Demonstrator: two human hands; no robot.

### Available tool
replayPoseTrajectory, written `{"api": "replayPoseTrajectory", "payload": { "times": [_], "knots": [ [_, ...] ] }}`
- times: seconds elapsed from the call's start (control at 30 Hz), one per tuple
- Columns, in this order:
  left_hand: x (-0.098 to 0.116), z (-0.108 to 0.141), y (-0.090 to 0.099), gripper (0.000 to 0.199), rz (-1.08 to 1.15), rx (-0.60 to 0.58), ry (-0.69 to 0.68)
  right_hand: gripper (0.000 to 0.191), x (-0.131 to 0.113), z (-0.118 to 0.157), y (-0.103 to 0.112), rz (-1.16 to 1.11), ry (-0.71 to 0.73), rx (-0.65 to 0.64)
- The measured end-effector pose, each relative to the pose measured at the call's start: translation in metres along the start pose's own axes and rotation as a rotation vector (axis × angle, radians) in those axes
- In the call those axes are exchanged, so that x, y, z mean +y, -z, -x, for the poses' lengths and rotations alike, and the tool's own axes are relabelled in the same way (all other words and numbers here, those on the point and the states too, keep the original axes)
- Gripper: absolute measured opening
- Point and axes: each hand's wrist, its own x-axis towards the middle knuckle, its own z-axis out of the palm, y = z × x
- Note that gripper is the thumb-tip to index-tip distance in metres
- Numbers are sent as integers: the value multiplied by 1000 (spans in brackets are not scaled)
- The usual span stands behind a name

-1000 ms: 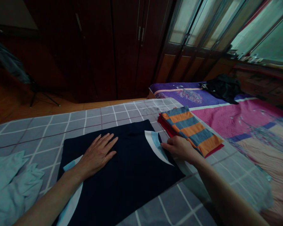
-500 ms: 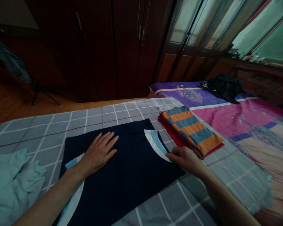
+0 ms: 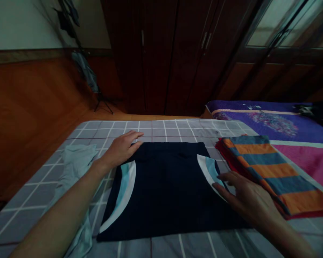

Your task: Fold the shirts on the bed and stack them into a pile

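Note:
A navy garment [image 3: 167, 193] with curved white and light-blue trim at both sides lies flat on the checked bedspread. Its exact kind is unclear. My left hand [image 3: 122, 147] is at its far left corner, fingers stretched out and holding nothing. Over the right side, by the trim, my right hand [image 3: 243, 190] has its thumb and forefinger apart with nothing between them. Whether either hand touches the cloth, I cannot tell. Beyond my right hand, a folded orange and grey-blue striped cloth [image 3: 269, 161] rests on red cloth [image 3: 226, 161].
Pale green crumpled cloth [image 3: 76, 161] lies left, partly behind my left forearm. The checked bedspread [image 3: 177, 130] covers the bed. A second bed with a purple and pink cover [image 3: 237, 109] adjoins at right. Dark wardrobes [image 3: 161, 71] and a clothes stand [image 3: 86, 71] stand behind.
My left hand has lifted from the middle of the navy garment to its far left corner. My right hand's pinch at the right trim has opened. The view has turned left.

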Motion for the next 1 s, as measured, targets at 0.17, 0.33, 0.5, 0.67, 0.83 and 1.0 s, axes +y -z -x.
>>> {"api": "replayPoseTrajectory", "payload": {
  "times": [0.17,0.33,0.5,0.67,0.83,1.0],
  "knots": [
    [-26,28,10,21,-56,-343,191,48,-94,-25,-6,-116,536,-11],
    [-42,50,-11,18,50,-343,262,69,-165,-27,-40,-223,780,-278],
    [-48,47,-8,20,100,-295,306,77,-174,-26,-70,-314,848,-385],
    [-36,44,-14,17,120,-293,287,78,-170,-29,-75,-329,880,-386],
    [-36,45,-19,19,80,-375,329,81,-169,-29,-78,-332,877,-380],
    [-22,44,-14,20,-9,-226,258,82,-169,-28,-81,-332,889,-370]
  ]
}}
